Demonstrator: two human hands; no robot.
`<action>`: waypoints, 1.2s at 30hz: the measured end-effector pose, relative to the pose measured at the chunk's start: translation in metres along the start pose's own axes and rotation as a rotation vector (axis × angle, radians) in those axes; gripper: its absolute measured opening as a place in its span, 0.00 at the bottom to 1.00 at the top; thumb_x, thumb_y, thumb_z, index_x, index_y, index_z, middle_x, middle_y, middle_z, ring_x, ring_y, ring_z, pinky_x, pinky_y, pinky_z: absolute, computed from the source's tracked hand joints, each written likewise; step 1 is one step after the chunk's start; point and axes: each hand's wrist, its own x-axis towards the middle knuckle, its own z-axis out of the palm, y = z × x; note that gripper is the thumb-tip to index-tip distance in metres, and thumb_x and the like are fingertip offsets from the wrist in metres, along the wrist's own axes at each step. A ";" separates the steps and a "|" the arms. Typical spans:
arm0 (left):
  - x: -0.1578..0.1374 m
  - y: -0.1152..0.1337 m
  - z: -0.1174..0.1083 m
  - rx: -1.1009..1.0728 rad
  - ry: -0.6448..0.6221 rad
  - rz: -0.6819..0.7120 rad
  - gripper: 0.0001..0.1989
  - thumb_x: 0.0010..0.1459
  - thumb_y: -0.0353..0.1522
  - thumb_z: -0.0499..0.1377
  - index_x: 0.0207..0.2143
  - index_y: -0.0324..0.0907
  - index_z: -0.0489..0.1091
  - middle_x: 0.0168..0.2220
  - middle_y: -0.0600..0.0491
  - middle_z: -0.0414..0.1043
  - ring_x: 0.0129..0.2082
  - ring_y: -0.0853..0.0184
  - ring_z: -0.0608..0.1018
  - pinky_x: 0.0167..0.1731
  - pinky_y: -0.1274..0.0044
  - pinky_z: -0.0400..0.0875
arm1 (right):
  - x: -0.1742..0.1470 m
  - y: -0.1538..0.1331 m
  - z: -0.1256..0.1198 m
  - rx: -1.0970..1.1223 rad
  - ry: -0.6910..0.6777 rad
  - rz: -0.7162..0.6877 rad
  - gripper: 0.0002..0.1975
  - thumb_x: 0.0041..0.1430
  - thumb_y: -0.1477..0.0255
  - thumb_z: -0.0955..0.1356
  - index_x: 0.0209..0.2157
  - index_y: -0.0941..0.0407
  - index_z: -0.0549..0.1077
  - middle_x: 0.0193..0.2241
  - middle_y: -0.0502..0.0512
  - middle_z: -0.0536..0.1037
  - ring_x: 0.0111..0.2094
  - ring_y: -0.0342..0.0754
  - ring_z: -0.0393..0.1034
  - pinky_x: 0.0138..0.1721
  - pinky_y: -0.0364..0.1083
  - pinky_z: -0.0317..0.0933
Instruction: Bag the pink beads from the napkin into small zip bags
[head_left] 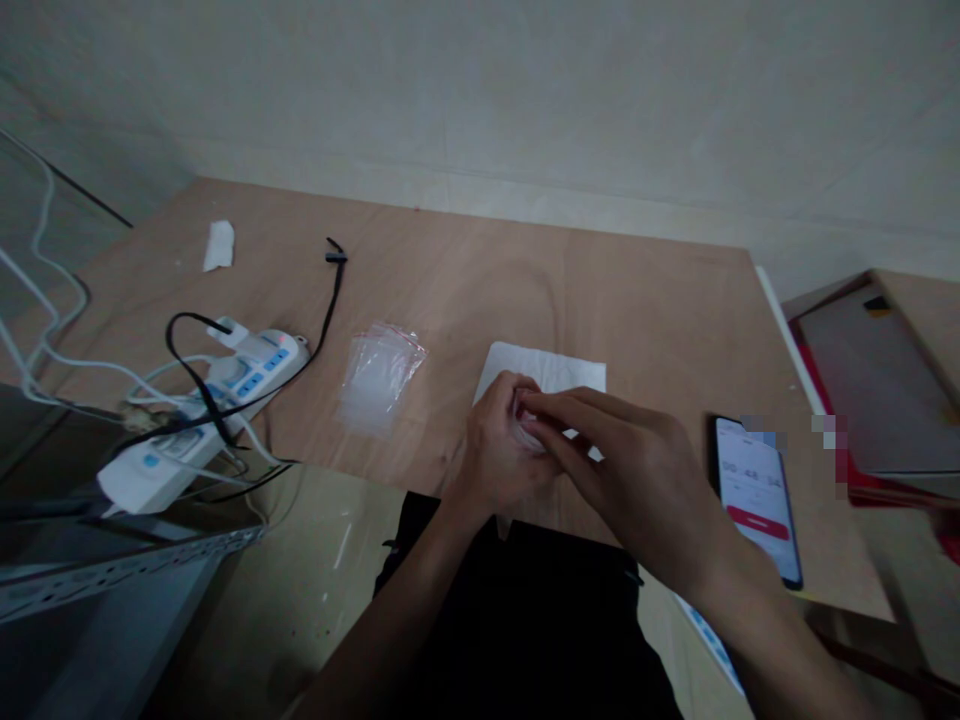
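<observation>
1. Pale wall behind, and below it a plywood bench (pixel 637 300) fills my view, seen from the head camera.
2. My left hand (pixel 499 450) is curled shut around a small clear bag (pixel 527 428) with a red strip, held just above the near edge of the bench.
3. My right hand (pixel 630 470) reaches across from the right, its fingertips (pixel 536 408) pinching the same bag at the top; both hands touch each other there.
4. Under and behind the hands lies a white paper sheet (pixel 551 368), flat on the bench.
5. Left of that sheet sits a pile of clear bags (pixel 377 375), apart from my hands.
6. Further left, a white power strip (pixel 210 410) with cables hangs over the bench edge.
7. A lit phone (pixel 756 495) lies near my right wrist.
</observation>
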 end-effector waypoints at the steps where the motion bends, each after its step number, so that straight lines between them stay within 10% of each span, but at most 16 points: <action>1: 0.000 -0.001 0.001 -0.015 0.004 0.007 0.15 0.49 0.38 0.62 0.36 0.46 0.59 0.29 0.57 0.66 0.27 0.69 0.71 0.27 0.75 0.67 | -0.002 0.001 -0.001 -0.015 0.018 -0.022 0.09 0.64 0.70 0.66 0.42 0.52 0.78 0.40 0.57 0.80 0.40 0.51 0.76 0.41 0.50 0.73; 8: -0.010 0.000 -0.007 -0.121 -0.067 0.046 0.29 0.42 0.38 0.70 0.43 0.46 0.59 0.38 0.55 0.65 0.35 0.68 0.71 0.35 0.76 0.69 | -0.016 0.020 -0.009 0.200 -0.056 0.267 0.07 0.60 0.67 0.68 0.33 0.53 0.79 0.37 0.55 0.81 0.35 0.49 0.76 0.32 0.46 0.71; 12: -0.016 0.011 -0.014 -0.289 0.022 -0.041 0.15 0.55 0.40 0.61 0.42 0.45 0.65 0.34 0.55 0.68 0.33 0.69 0.72 0.33 0.77 0.70 | -0.018 0.025 -0.010 0.407 -0.038 0.447 0.08 0.56 0.65 0.70 0.29 0.54 0.79 0.27 0.52 0.82 0.29 0.47 0.75 0.28 0.44 0.68; 23: -0.012 0.027 -0.016 -0.091 0.226 -0.127 0.06 0.53 0.34 0.64 0.27 0.40 0.75 0.25 0.53 0.76 0.26 0.70 0.75 0.29 0.79 0.70 | -0.024 0.030 0.001 0.680 0.401 0.481 0.13 0.48 0.74 0.75 0.38 0.53 0.75 0.23 0.46 0.78 0.27 0.43 0.74 0.37 0.45 0.70; 36: -0.002 0.019 -0.010 -0.138 0.101 -0.200 0.10 0.52 0.38 0.65 0.31 0.41 0.76 0.29 0.51 0.79 0.30 0.68 0.78 0.34 0.77 0.73 | -0.024 0.039 0.015 0.954 0.441 0.609 0.23 0.44 0.73 0.76 0.43 0.51 0.70 0.24 0.43 0.80 0.32 0.45 0.78 0.41 0.47 0.73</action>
